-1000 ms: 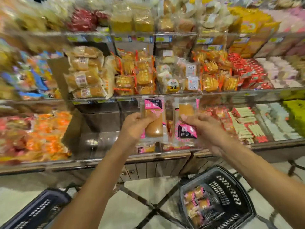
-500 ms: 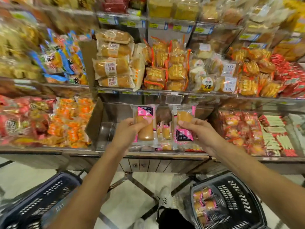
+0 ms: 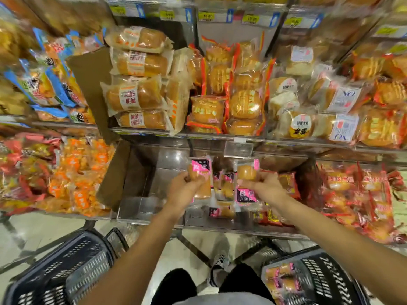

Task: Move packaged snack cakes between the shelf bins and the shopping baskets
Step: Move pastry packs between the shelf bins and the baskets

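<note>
The left hand [image 3: 182, 190] grips one pink-labelled snack cake packet [image 3: 201, 179] with the thumb across its front, label end up, and the right hand [image 3: 267, 189] pinches a second snack cake packet [image 3: 246, 183] about its middle, the pink label hanging at the lower end. Both packets are held upright just in front of the clear shelf bin [image 3: 154, 208], over its right half. More of the same cakes [image 3: 222, 211] lie inside near the bin's front edge; its left half shows mostly bare floor.

Each packet looks light, a soft sponge cake in a thin, glossy film wrapper. The film is likely slick and will crinkle, and the cake would dent under a hard squeeze, so the best hold is a gentle pinch across the flat faces or on the crimped seal at either end, not a fist round the middle.

On the floor below, the right basket [image 3: 343, 280] holds several matching packets [image 3: 279, 280] along its left wall. The left basket [image 3: 66, 271] is blurred and nothing can be made out in it. Whether the two held cakes are headed into the bin or out of it cannot be told from this view
</note>
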